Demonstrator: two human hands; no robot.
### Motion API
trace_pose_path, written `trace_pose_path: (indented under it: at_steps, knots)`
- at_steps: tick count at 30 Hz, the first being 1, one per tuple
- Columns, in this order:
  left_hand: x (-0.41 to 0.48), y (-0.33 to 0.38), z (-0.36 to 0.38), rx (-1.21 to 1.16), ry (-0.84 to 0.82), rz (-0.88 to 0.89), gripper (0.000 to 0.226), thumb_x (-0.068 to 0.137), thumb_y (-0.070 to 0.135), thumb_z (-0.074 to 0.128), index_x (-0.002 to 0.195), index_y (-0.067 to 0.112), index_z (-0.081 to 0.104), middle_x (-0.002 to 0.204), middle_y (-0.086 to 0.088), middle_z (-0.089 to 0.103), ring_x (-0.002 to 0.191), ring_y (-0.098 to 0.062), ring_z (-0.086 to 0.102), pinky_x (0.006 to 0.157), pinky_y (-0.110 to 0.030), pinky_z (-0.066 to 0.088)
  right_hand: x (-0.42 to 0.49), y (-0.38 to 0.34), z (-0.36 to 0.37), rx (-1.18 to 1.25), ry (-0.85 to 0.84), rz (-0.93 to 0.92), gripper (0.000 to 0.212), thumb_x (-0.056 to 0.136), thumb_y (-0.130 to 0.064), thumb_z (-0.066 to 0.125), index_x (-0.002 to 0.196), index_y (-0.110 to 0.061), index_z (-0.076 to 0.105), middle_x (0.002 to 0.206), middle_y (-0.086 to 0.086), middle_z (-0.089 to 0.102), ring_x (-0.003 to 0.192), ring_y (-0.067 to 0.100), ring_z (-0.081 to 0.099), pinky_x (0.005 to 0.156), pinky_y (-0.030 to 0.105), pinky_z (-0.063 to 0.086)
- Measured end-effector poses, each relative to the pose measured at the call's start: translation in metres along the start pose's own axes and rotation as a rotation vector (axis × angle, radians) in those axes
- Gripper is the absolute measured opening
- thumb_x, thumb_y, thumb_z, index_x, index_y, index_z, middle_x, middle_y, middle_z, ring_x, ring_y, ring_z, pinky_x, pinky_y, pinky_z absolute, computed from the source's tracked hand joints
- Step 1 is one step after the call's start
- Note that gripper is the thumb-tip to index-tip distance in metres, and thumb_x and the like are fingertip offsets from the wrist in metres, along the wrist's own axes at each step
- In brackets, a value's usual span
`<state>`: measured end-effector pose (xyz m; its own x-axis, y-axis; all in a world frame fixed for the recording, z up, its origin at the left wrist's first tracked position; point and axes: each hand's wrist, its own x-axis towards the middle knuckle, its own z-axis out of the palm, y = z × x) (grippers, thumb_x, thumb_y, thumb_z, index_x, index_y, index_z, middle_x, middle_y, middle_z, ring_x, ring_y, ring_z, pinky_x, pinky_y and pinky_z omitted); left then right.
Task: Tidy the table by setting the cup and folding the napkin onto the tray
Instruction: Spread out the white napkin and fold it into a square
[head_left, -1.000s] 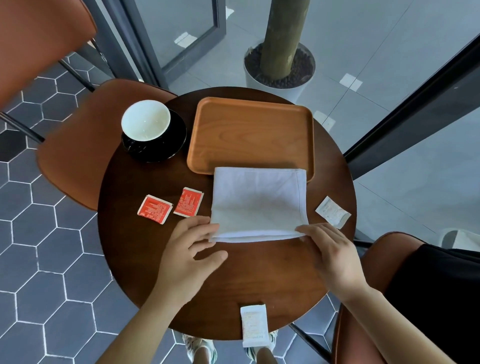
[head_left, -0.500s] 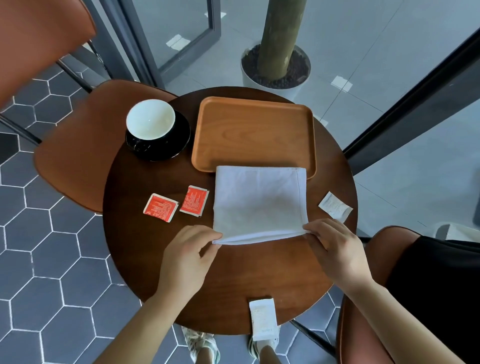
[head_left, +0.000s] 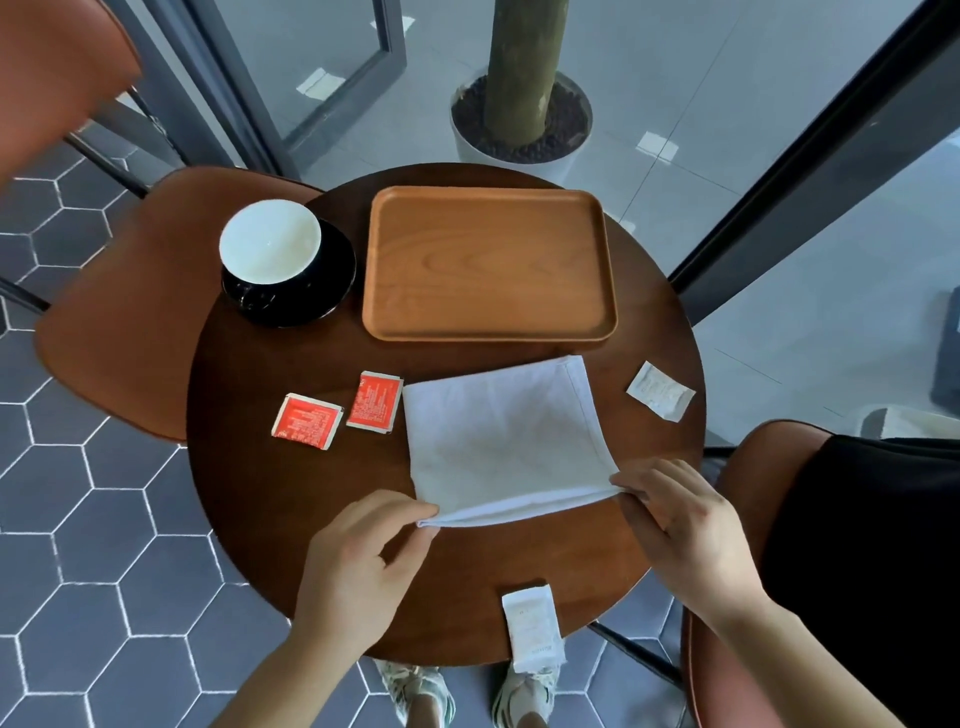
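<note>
A white napkin (head_left: 504, 436), folded over once, lies on the round dark wooden table (head_left: 311, 493) just in front of the wooden tray (head_left: 488, 265). My left hand (head_left: 363, 561) pinches its near left corner and my right hand (head_left: 680, 525) pinches its near right corner, lifting the near edge slightly. The napkin lies clear of the tray's front rim. A white cup (head_left: 270, 244) stands on a black saucer (head_left: 332, 291) left of the tray, which holds nothing.
Two red sachets (head_left: 309, 421) (head_left: 375, 401) lie left of the napkin. A white sachet (head_left: 661, 391) lies at its right, another (head_left: 532, 626) at the table's near edge. Orange chairs (head_left: 119, 312) stand at left and right. A potted trunk (head_left: 519, 114) stands beyond.
Both hands have closed on the napkin's near corners and pulled it toward me, off the tray's front rim, turning it slightly. The near edge is now raised.
</note>
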<state>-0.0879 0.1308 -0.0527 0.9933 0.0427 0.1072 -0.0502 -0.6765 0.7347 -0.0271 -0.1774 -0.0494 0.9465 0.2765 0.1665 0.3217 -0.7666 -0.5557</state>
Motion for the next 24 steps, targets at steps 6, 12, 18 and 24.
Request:
trace_pose_path:
  at_steps: [6,12,18,24]
  knots:
    - [0.005,0.011,0.003,-0.047,-0.04,-0.146,0.025,0.09,0.041,0.061,0.112,0.028,0.064,0.127,0.02,0.063,0.118,0.003,0.058,0.093,-0.01,0.045,0.018,0.01,-0.004,0.077,-0.088,0.055,0.012,0.086,-0.01,0.075,0.096,-0.017,0.074,0.088,-0.017,0.067,0.083,0.007,0.064,0.07,0.024,0.051]
    - [0.021,-0.011,0.014,0.023,-0.246,-0.279,0.044,0.087,0.033,0.072,0.129,0.034,0.061,0.133,0.02,0.058,0.103,-0.008,0.064,0.077,-0.013,0.048,0.044,0.015,-0.004,0.13,-0.142,0.049,0.012,0.089,-0.01,0.071,0.097,-0.019,0.073,0.087,-0.02,0.066,0.08,0.002,0.065,0.068,0.016,0.051]
    - [0.023,-0.015,0.013,-0.052,-0.099,-0.206,0.022,0.087,0.02,0.073,0.109,0.021,0.074,0.097,0.027,0.07,0.092,0.003,0.067,0.076,-0.011,0.051,0.05,0.009,-0.007,0.135,-0.117,0.077,0.011,0.088,-0.008,0.072,0.097,-0.016,0.074,0.087,-0.025,0.064,0.084,0.006,0.066,0.071,0.011,0.049]
    - [0.021,-0.013,0.015,-0.279,-0.001,-0.386,0.023,0.089,0.02,0.07,0.091,0.043,0.068,0.094,0.027,0.072,0.091,0.003,0.068,0.077,-0.008,0.05,0.077,-0.003,0.002,0.119,-0.075,0.108,0.012,0.089,-0.009,0.071,0.098,-0.015,0.074,0.087,-0.023,0.064,0.082,-0.004,0.064,0.07,0.003,0.045]
